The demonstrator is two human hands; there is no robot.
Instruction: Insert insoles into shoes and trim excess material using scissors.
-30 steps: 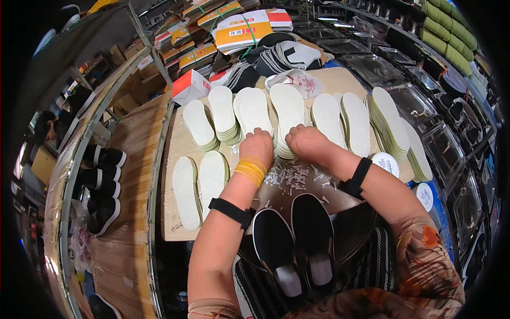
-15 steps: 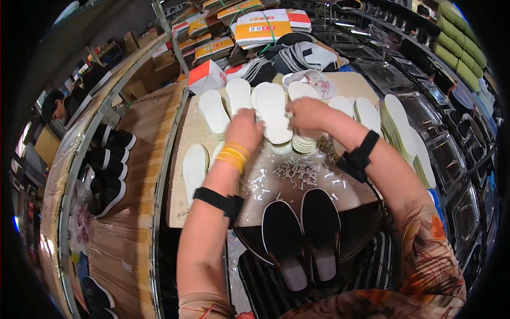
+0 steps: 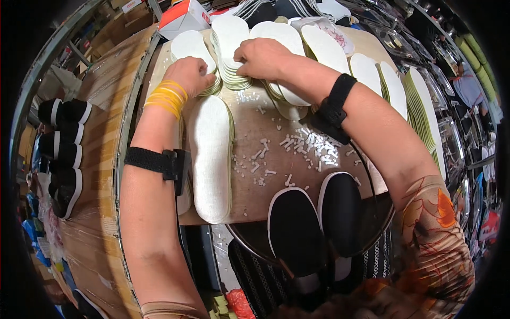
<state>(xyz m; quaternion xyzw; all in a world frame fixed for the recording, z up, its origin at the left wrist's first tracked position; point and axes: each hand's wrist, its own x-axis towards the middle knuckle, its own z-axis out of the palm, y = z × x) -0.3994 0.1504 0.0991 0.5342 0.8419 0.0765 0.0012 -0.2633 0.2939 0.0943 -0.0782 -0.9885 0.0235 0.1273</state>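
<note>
On a wooden board, white insoles with pale green edges lie in stacks. My left hand [image 3: 187,77], yellow bands at its wrist, is over the lower end of the left stack of insoles [image 3: 192,47]; its fingers are bent, thumb apart from them. Bent over the right edge of the middle stack of insoles [image 3: 229,40], the finger and thumb of my right hand [image 3: 263,59] are apart, with nothing seen held between them. Nearer me lies another long insole stack [image 3: 213,159]. Two black slip-on shoes [image 3: 295,226] rest at the board's near edge.
Small white pieces [image 3: 313,146] are scattered over the board. More insole stacks [image 3: 417,106] line its right side. A red and white box [image 3: 186,20] stands at the back left. Black shoes [image 3: 66,191] sit on a shelf at left.
My view has moved closer over the board. The insole my hands were at lies with the back stacks; my left hand has gone to the left stack, my right to the middle one.
</note>
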